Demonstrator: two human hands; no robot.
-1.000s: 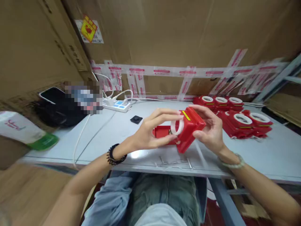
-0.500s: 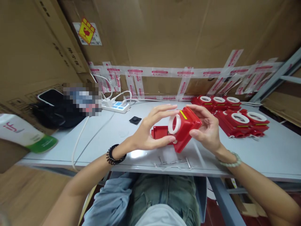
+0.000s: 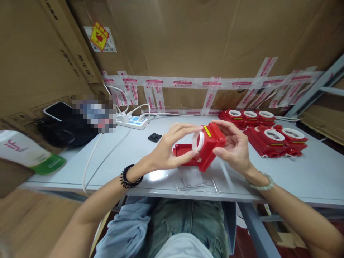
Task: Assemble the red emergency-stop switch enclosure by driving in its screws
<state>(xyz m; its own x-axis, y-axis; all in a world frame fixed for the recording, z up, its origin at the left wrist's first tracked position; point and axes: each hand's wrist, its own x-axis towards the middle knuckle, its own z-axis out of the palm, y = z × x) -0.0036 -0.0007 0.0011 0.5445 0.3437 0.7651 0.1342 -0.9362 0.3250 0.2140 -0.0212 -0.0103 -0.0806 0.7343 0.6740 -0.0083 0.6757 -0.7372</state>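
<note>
A red housing [image 3: 211, 145] with a yellow label is held tilted above the table, its white ring [image 3: 198, 141] facing left. My left hand [image 3: 170, 147] grips the ring side, fingertips on top and thumb low on the ring. Around the right side of the housing my right hand [image 3: 233, 143] is closed, thumb at its edge. Behind and below my left hand lies another red part [image 3: 185, 147], partly hidden. Several metal screws [image 3: 215, 185] and white strings rest near the front edge of the table. A small black square piece [image 3: 154, 137] lies behind my left hand.
Several red housings with white rings [image 3: 274, 135] stand at the right. A white power strip [image 3: 133, 122] with cables sits at the back left, near a black bag [image 3: 77, 136] and a phone [image 3: 59, 111]. A white and green tube [image 3: 32, 152] is at far left.
The housing has turned slightly in my hands, so its ring faces more to the left. Both hands have shifted a little with it.
</note>
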